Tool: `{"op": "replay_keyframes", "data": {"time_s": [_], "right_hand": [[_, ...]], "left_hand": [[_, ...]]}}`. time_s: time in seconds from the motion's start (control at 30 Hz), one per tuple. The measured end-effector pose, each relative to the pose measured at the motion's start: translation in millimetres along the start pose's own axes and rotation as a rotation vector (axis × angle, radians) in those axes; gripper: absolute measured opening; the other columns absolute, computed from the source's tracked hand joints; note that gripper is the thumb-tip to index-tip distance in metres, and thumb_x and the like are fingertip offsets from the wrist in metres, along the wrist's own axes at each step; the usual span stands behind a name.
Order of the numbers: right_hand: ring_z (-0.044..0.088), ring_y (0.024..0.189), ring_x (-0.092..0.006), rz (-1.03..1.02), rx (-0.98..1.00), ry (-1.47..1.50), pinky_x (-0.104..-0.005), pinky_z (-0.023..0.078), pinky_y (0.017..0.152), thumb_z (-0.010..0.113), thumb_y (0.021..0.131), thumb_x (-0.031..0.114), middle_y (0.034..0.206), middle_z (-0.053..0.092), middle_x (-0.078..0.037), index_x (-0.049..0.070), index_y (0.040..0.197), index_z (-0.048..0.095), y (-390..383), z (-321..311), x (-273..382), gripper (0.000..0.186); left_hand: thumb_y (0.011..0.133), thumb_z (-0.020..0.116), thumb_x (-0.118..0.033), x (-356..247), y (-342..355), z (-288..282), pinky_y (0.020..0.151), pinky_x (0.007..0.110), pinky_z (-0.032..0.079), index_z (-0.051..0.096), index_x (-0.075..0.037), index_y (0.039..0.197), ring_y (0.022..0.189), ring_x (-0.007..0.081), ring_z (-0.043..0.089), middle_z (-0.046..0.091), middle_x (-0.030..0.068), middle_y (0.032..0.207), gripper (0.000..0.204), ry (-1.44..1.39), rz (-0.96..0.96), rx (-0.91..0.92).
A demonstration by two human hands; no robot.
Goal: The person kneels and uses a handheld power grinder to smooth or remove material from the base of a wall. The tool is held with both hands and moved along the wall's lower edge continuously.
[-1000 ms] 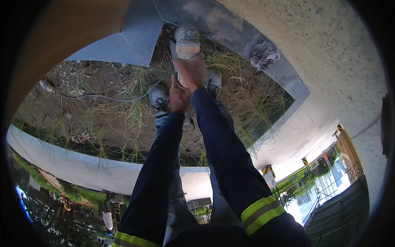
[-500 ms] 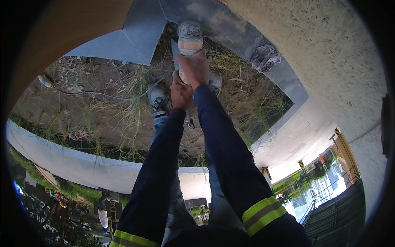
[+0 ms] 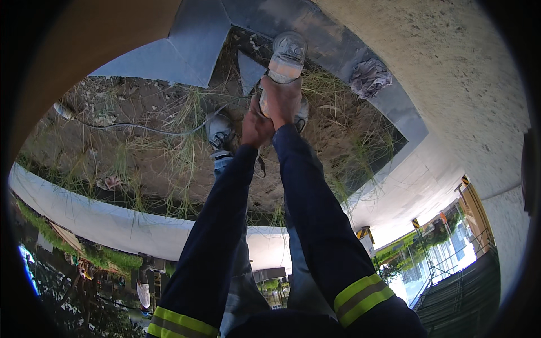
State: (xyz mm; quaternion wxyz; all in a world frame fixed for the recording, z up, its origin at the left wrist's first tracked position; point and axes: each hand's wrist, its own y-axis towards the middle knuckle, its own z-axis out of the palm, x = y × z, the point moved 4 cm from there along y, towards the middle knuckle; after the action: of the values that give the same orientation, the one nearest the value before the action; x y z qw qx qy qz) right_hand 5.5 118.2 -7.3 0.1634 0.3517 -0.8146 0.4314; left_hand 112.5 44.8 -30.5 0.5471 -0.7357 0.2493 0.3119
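Both hands hold a dusty angle grinder [image 3: 289,53] with a rounded head and a pale orange body. Its head rests over the edge of the grey stone slab [image 3: 332,48]; the disc underneath is hidden. My right hand [image 3: 282,98] wraps round the body just behind the head. Closer to me, my left hand [image 3: 256,127] is closed round the rear part. A triangular grey piece [image 3: 249,70] lies just left of the tool. Right of it, a crumpled, dirty cloth [image 3: 369,78] sits on the slab.
My dusty left shoe [image 3: 221,132] stands on soil with dry grass. A grey cable [image 3: 152,131] crosses the ground to a connector [image 3: 63,110] at the left. A pale curved kerb [image 3: 112,211] borders the bed, and a rough beige wall [image 3: 456,73] rises on the right.
Both hands have shifted the grinder to the right along the slab edge. More of the triangular grey piece shows beside it now.
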Motion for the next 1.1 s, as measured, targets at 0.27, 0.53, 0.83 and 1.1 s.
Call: {"op": "replay_keyframes", "data": {"time_s": [0.27,0.53,0.83,1.1], "right_hand": [[0.075,0.104,-0.0341,0.043,0.022,0.071,-0.0441,0.057,0.092,0.086,0.075,0.024,0.116,0.075,-0.021,-0.006,0.124,0.057,-14.9,29.8,14.2,0.065],[0.075,0.106,-0.0380,0.081,-0.037,-0.122,-0.0455,0.056,0.093,0.084,0.075,0.027,0.115,0.074,-0.024,-0.007,0.123,0.056,-8.9,8.7,15.6,0.066],[0.074,0.099,-0.0496,0.041,-0.027,-0.070,-0.0559,0.057,0.089,0.081,0.071,0.033,0.106,0.074,-0.029,-0.005,0.120,0.051,-12.1,18.8,9.5,0.069],[0.075,0.099,-0.0442,0.033,0.019,-0.066,-0.0509,0.057,0.090,0.083,0.072,0.029,0.110,0.074,-0.026,-0.007,0.121,0.053,-8.8,24.9,29.0,0.068]], "left_hand": [[0.088,0.086,-0.030,52.6,13.7,-26.1,0.103,0.037,0.052,0.041,0.013,0.154,0.126,0.0286,0.067,0.067,0.0321,0.135,0.091,-0.297,-0.022,-0.021],[0.090,0.085,-0.027,-17.0,8.8,-23.9,0.110,0.035,0.048,0.039,0.015,0.154,0.132,0.0281,0.063,0.059,0.0273,0.149,0.090,-0.256,-0.176,0.138],[0.091,0.083,-0.026,9.7,-1.8,-20.7,0.115,0.035,0.043,0.044,0.012,0.151,0.141,0.0282,0.055,0.057,0.0267,0.150,0.082,-0.939,-0.231,0.129],[0.093,0.080,-0.019,23.3,15.2,-24.7,0.108,0.035,0.048,0.037,0.010,0.157,0.128,0.0256,0.062,0.066,0.0208,0.139,0.083,-0.421,-0.094,0.080]]}}
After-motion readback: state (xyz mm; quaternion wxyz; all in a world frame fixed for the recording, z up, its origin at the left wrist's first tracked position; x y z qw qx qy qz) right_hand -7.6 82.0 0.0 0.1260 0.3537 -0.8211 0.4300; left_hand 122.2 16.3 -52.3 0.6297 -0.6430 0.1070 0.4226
